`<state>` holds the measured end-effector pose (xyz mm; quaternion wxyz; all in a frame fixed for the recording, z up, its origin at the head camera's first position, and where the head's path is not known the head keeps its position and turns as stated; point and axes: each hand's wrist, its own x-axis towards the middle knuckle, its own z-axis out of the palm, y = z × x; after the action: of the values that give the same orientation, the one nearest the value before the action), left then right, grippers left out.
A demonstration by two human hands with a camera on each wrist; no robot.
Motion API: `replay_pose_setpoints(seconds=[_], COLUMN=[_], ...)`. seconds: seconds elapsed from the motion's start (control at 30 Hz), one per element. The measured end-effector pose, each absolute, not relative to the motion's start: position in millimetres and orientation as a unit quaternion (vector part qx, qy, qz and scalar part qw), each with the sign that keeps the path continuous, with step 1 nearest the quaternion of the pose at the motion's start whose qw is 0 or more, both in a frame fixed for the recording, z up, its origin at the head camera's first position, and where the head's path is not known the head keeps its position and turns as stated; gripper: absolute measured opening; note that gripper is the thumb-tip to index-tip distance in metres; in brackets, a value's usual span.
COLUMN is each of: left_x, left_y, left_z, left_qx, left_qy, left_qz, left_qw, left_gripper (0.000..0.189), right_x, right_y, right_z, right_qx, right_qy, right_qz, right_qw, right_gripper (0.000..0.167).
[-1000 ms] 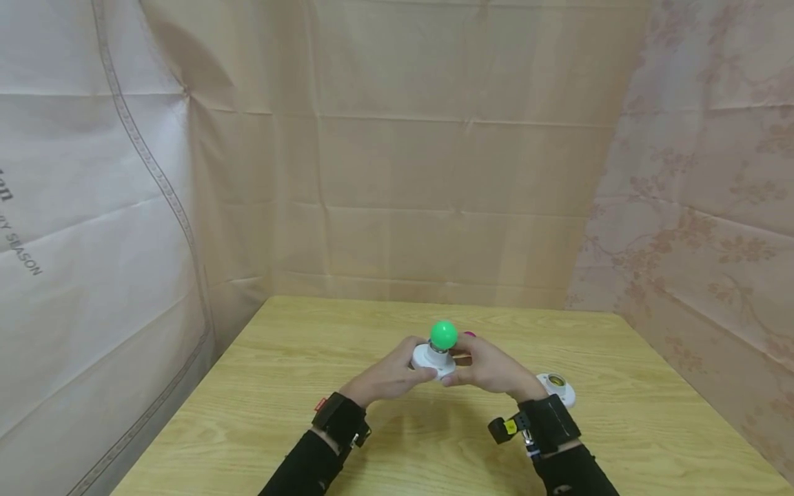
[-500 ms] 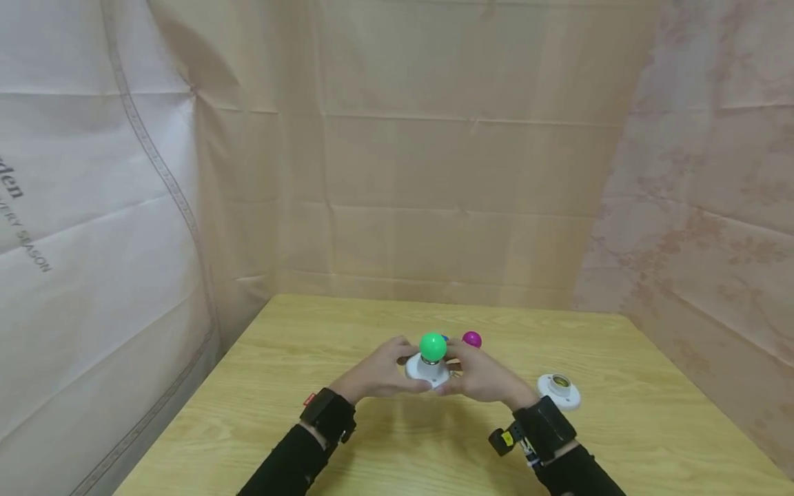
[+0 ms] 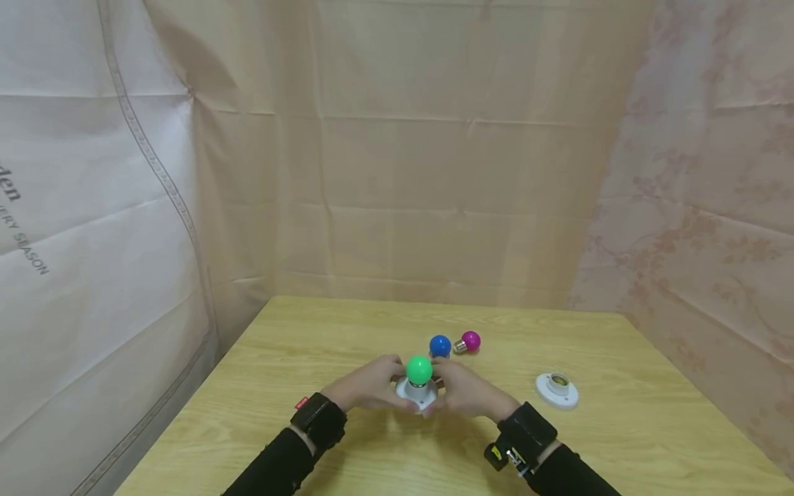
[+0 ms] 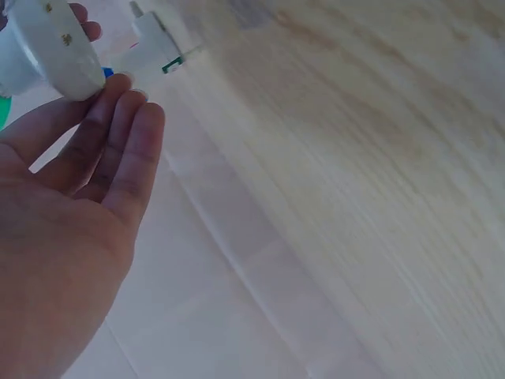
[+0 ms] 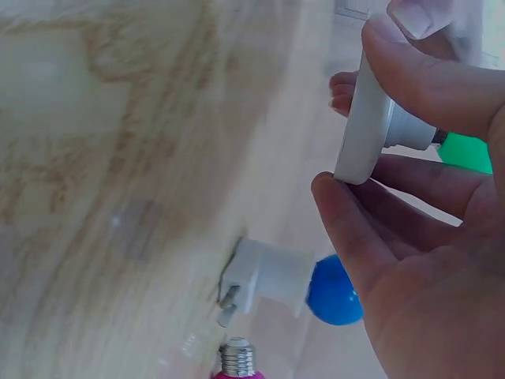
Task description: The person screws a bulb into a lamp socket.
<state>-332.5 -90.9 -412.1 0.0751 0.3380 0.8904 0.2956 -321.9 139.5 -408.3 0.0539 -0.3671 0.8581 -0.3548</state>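
Observation:
A green bulb (image 3: 419,370) stands upright in a round white lamp holder (image 3: 417,395). My left hand (image 3: 372,384) grips one side of that holder, thumb in front and fingers behind. On the opposite side my right hand (image 3: 468,390) grips it too. The right wrist view shows the holder's disc base (image 5: 364,130) pinched between thumb and fingers, above the table surface. In the left wrist view, fingertips touch the base's rim (image 4: 67,59), and most of the green bulb is out of frame.
Behind my hands, a blue bulb (image 3: 440,346) sits in a white socket with plug prongs (image 5: 268,272). Beside it a magenta bulb (image 3: 471,341) lies on its side. A second white lamp holder (image 3: 557,390) without a bulb rests on the wooden table (image 3: 620,441) at right.
Both hands have carried the lamp holder with its green bulb down and leftward, nearer to me. The blue and magenta bulbs behind have come into fuller view.

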Motion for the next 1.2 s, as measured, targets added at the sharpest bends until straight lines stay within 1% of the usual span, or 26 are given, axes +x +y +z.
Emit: replay_pose_setpoints(seconds=[0.17, 0.33, 0.53, 0.73, 0.93, 1.1, 1.2], left_x=[-331.7, -328.5, -329.2, -332.9, -330.8, -329.8, -328.9], left_y=[-91.3, -92.7, -91.9, -88.4, -88.0, -87.3, -87.8], left_z=[-415.3, -416.3, -420.1, -425.8, -423.8, -423.6, -423.7], left_qx=[0.325, 0.312, 0.308, 0.327, 0.321, 0.337, 0.332], left_qy=[0.891, 0.897, 0.907, 0.901, 0.907, 0.901, 0.904], left_qz=[0.301, 0.290, 0.265, 0.262, 0.248, 0.249, 0.246], left_qw=[0.098, 0.115, 0.115, 0.116, 0.111, 0.108, 0.109], left_gripper=[0.045, 0.047, 0.041, 0.029, 0.035, 0.029, 0.031], right_x=[-322.4, -322.3, -322.3, -320.5, -321.2, -322.8, -323.7], right_y=[136.8, 134.0, 128.0, 127.1, 126.6, 126.2, 126.6], right_z=[-412.6, -416.1, -420.8, -420.6, -420.0, -423.9, -425.5], right_qx=[-0.372, -0.366, -0.358, -0.355, -0.359, -0.353, -0.351], right_qy=[0.860, 0.870, 0.874, 0.881, 0.886, 0.889, 0.890], right_qz=[-0.344, -0.321, -0.316, -0.299, -0.281, -0.280, -0.279], right_qw=[0.067, 0.079, 0.093, 0.089, 0.084, 0.086, 0.088], right_gripper=[0.067, 0.060, 0.050, 0.049, 0.046, 0.043, 0.041])
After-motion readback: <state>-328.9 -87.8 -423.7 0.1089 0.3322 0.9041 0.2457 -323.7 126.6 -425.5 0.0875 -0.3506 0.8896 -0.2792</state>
